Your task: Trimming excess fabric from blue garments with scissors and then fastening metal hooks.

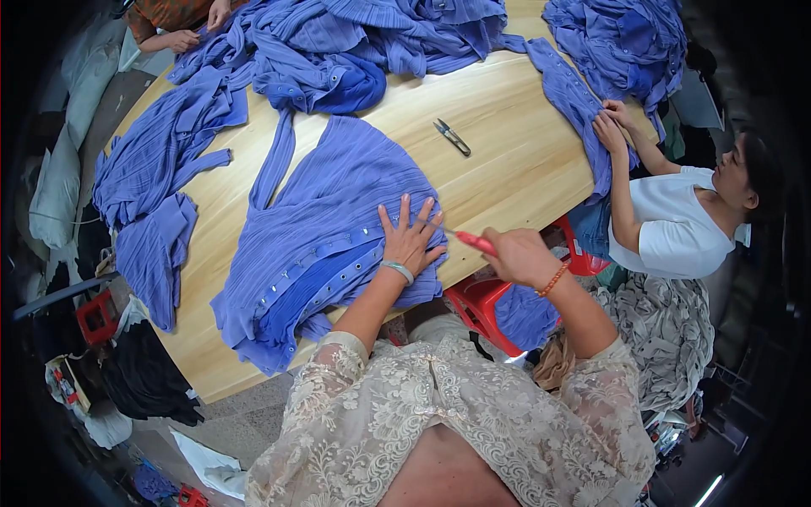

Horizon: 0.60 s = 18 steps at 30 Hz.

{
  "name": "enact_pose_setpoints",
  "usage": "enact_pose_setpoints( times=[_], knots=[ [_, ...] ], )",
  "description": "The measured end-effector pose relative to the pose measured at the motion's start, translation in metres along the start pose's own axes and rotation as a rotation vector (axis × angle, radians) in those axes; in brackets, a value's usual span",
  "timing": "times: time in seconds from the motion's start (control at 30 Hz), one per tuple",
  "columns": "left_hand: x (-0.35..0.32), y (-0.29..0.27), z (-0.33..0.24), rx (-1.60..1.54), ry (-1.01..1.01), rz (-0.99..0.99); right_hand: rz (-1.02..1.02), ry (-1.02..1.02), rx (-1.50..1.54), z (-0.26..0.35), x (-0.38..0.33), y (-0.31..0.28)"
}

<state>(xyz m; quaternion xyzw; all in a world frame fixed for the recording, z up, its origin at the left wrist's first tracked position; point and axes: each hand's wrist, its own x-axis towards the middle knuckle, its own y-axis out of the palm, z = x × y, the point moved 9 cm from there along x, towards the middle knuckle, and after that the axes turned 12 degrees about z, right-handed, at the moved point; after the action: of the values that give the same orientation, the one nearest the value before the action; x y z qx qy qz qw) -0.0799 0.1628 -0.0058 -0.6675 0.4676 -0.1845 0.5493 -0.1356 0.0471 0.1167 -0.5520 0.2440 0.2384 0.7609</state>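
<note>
L hand [409,247]: fingers apart on blue garmt [338,190] | R hand [524,256]: fingers gripping red tool [476,243] | cloth [525,318] nr red stool [478,302]

Around me: grey cloth heap [663,334], lower right of the frame; black cloth [148,372], lower left; pale bundle [55,198], far left; red stool [476,306], just below and right of centre.

The head camera (wide fisheye) looks down over the table [515,144].
</note>
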Motion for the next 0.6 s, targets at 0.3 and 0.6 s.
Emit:
enact_pose_setpoints(
  times=[0.3,0.6],
  knots=[
    [-0.001,0.001,0.002,-0.017,0.0,-0.033,-0.018,0.001,-0.001,-0.001,-0.001,0.001],
    [-0.004,0.003,0.001,-0.086,0.045,-0.079,-0.03,-0.178,0.13,0.039,0.014,-0.004]
  ],
)
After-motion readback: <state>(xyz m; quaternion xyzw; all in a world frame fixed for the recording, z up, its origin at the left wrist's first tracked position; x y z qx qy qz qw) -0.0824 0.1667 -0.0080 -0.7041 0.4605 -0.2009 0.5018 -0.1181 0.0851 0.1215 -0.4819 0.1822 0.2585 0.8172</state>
